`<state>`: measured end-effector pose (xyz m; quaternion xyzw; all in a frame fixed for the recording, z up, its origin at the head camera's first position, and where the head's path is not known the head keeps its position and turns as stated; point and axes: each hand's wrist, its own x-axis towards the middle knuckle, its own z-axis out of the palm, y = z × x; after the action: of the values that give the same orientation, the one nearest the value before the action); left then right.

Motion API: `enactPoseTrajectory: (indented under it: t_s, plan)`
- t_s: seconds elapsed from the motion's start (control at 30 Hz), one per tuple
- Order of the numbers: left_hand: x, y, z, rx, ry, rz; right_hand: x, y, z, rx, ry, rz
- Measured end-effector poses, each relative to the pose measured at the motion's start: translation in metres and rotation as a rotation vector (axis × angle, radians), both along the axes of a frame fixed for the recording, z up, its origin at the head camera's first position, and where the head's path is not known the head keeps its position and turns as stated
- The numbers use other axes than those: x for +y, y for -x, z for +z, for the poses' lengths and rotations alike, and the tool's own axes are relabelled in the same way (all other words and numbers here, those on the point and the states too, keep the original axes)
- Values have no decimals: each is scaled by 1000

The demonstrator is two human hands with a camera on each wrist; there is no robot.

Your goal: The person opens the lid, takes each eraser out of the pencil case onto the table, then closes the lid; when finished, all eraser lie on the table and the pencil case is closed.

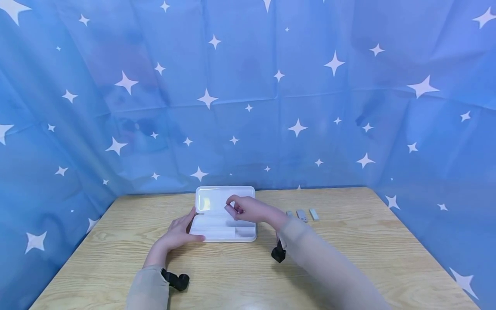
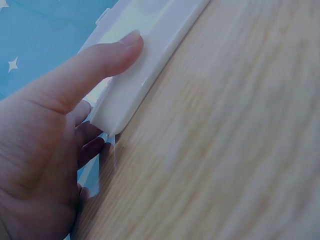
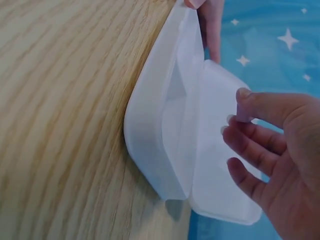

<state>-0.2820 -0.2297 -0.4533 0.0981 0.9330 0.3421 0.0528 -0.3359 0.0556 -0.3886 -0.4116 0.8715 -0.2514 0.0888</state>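
A white plastic pencil case lies on the table with its hinged lid raised at the back. Inside are a long compartment and a small one at the front right. My left hand grips the case's left end, thumb over the front wall and fingers behind the end, as the left wrist view shows. Above the case's right half, my right hand pinches a small pale lilac block between thumb and fingers. That block is largely covered by the fingertips, so its exact kind is unclear.
Right of the case, partly behind my right forearm, lie a small pale blue-grey piece, a grey-lilac block and a light blue block. A blue star-patterned curtain hangs behind the wooden table.
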Motion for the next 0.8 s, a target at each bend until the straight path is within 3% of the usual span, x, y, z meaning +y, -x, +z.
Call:
enactPoseTrajectory:
  t_s: [0.27,0.8]
  plan:
    - [0,-1,-1,1,9,-4,13,-2,-5,-59,43,-40]
    - [0,0,-1,3,8,-9,45,-10,-8,-61,131,-101]
